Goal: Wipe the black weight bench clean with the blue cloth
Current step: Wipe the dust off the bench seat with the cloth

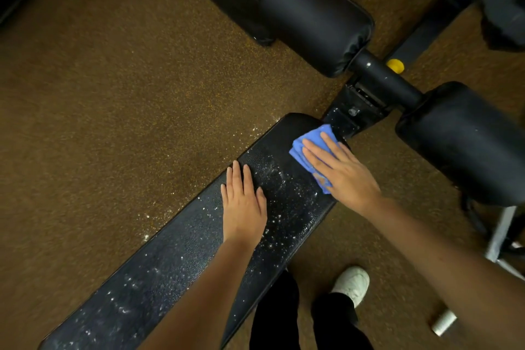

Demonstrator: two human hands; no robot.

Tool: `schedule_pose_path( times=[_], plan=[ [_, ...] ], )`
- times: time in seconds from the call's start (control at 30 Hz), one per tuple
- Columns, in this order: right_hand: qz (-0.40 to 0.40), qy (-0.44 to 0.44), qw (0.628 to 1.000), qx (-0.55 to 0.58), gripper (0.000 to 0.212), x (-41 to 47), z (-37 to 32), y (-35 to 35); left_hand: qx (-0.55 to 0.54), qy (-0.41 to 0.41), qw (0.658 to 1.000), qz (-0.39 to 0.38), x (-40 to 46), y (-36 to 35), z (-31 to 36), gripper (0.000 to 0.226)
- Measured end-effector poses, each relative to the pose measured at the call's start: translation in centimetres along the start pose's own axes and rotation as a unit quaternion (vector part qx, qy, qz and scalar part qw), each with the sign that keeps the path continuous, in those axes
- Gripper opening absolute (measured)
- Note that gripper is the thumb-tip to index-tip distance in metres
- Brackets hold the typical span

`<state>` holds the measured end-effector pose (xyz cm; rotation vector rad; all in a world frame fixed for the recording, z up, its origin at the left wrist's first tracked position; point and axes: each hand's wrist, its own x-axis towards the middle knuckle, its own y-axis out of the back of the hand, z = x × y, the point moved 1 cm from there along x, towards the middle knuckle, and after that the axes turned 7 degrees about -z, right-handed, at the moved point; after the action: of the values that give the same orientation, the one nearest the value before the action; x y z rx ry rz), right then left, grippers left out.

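Cloth [308, 148], blue, folded, at far end of bench [170, 264]; right hand [341, 170] flat, fingers straight, pressing it to wipe. Left hand [244, 202] flat, bracing on speckled pad.

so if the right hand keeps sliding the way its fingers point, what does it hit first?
The right hand, flat on the blue cloth, points up-left across the bench end. Probably nothing: it would run off the pad's far edge over the floor. The frame bracket lies right of that line.
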<state>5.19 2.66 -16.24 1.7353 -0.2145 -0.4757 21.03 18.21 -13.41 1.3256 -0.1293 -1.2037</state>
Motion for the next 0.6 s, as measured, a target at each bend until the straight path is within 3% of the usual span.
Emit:
schedule_pose_path(
  times=[0.17,0.37,0.6],
  plan=[
    [0.03,-0.161,0.985,0.058,0.069,0.8,-2.2,-0.1,0.009,0.005,1.0,0.004,-0.3,-0.5,0.1,0.054],
    [-0.012,-0.037,0.999,0.011,0.078,-3.1,-1.6,-0.9,0.009,0.01,1.0,0.003,-0.5,-0.9,0.2,0.055],
    [0.029,-0.187,0.979,0.07,0.063,-0.1,-1.1,-0.3,0.013,0.003,1.0,0.001,-0.5,-0.9,-0.1,0.054]
  ],
)
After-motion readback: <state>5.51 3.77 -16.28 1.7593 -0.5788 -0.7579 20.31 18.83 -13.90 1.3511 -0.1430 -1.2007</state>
